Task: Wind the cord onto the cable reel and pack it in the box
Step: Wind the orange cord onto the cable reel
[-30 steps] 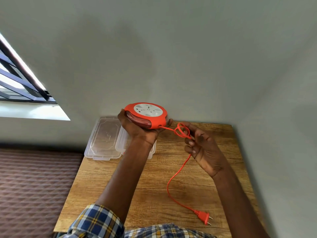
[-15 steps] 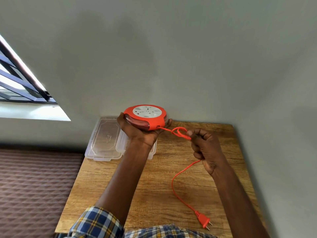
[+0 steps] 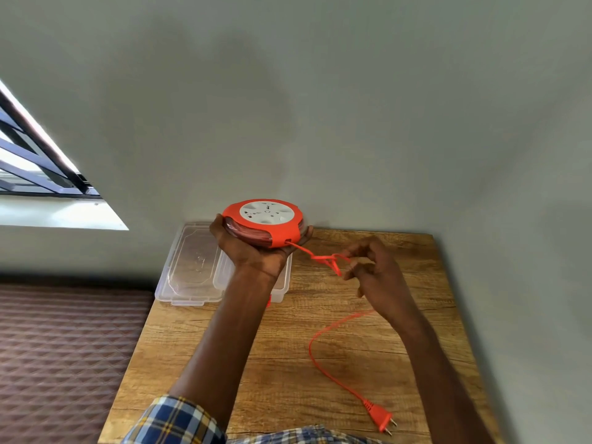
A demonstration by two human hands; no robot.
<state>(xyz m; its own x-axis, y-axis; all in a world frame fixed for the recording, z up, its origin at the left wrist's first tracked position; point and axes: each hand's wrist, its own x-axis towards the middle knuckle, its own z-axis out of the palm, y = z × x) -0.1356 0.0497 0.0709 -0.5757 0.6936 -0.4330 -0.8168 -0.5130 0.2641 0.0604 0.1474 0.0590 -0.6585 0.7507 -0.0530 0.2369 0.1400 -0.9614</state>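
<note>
The head view shows a round orange cable reel with a white socket face (image 3: 267, 219) gripped from below by the left hand (image 3: 253, 248) above the far edge of the wooden table (image 3: 288, 379). A tangled loop of thin orange cord (image 3: 330, 261) is pinched by the right hand (image 3: 374, 270); the cord's remainder trails to an orange two-pin plug (image 3: 379, 418) near the table's near edge. A clear plastic box (image 3: 282, 290) and its clear lid (image 3: 192, 267) are set at the far-left corner.
</note>
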